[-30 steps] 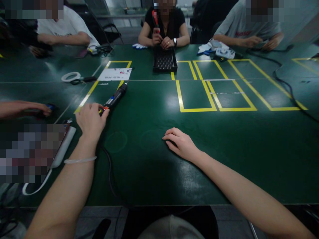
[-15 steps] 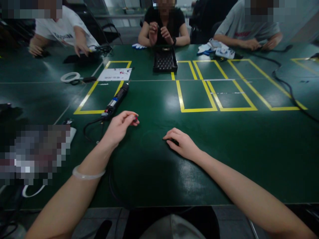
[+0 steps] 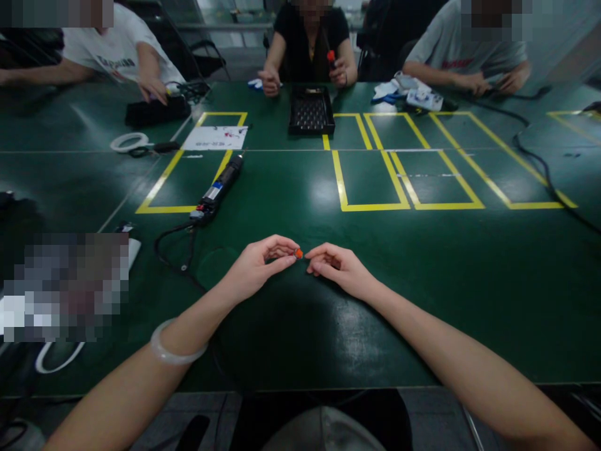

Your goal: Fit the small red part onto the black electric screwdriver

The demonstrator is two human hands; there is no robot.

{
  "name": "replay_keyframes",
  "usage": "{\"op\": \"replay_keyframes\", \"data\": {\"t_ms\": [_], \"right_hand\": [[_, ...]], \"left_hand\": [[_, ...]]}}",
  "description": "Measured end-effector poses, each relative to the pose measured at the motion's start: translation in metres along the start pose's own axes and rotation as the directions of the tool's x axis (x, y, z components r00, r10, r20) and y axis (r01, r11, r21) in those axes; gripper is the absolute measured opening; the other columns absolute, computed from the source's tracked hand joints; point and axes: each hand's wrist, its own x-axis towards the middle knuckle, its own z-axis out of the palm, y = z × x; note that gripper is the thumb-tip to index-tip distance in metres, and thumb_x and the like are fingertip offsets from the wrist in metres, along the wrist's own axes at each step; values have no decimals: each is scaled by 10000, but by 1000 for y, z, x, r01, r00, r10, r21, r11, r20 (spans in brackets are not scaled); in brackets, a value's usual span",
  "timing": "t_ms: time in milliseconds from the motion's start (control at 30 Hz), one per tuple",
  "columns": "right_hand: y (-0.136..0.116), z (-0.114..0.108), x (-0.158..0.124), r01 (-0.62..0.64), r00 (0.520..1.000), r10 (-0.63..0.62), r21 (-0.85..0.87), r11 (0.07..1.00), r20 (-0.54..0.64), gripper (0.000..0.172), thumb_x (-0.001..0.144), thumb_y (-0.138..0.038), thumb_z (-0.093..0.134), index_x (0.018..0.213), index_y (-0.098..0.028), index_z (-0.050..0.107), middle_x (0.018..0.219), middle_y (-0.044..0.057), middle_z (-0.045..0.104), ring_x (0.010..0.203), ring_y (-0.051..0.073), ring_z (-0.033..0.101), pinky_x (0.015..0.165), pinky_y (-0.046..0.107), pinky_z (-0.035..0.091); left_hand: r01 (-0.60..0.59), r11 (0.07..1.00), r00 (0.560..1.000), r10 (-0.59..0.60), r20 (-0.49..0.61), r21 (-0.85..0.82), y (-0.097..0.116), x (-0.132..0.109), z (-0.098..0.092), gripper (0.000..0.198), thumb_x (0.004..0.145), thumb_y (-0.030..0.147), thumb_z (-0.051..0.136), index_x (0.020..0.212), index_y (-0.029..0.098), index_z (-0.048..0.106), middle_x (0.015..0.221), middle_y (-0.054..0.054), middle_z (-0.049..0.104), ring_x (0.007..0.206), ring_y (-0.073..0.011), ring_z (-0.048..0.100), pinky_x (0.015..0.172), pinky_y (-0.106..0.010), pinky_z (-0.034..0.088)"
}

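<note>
This looks like a workshop or assembly room: a broad, glossy green worktable point(image 3: 446, 300) is marked out with rectangles of yellow tape point(image 3: 375, 207), and a dark corded power tool point(image 3: 223, 183) lies on its left half. Along the far side sit a person in a dark top point(image 3: 292, 28) with a red-handled tool point(image 3: 331, 57) behind a black tray point(image 3: 310, 116), a person in white point(image 3: 113, 53) at far left, and a person in grey point(image 3: 436, 53) at far right. A printed sheet point(image 3: 215, 138) and a black cable point(image 3: 547, 168) also lie on the tabletop.
</note>
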Motion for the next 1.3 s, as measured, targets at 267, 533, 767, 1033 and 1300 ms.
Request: {"op": "replay_keyframes", "data": {"t_ms": [267,533,767,1033,1300], "right_hand": [[-1,3,-1,15,1000,-17,64,998,21,242,831,-291,717,991,-189,567,906,10,660,714,102,598,673,252,512],[-1,4,-1,49,998,-48,-28,998,39,196,818,-209,695,930,-195,534,857,-12,621,694,98,585,624,234,475],[0,-1,-2,46,999,-46,-56,997,-11,202,839,-234,672,1001,-191,558,873,2,630,684,99,561,633,242,482],[0,-6,-2,8,999,-12,-146,989,-29,285,837,-212,647,1119,-172,636,837,13,637,673,110,553,611,246,477],[0,-9,-3,4,1000,-5,-187,982,-5,226,853,-219,646,1073,-169,660,778,0,612,653,110,544,607,246,472]], "left_hand": [[-213,924,977,206,57,316,5,-4,13,110,863,251,664,938,173,642,950,-31,661,909,-157,625,836,-295,498],[-233,904,973,214,91,359,0,-5,20,217,861,258,677,1038,183,577,980,-21,644,896,-146,622,813,-280,501],[-251,830,967,188,175,497,2,-3,0,315,936,434,575,1164,217,585,1115,-43,635,1035,-182,607,907,-320,482],[163,441,929,232,-287,883,-32,2,-97,543,952,545,457,1273,117,549,1244,-145,581,1163,-316,535,991,-475,421],[557,354,781,83,-619,751,-63,-18,-151,791,796,836,381,1005,126,661,706,-49,594,889,-302,613,674,-376,352]]}}
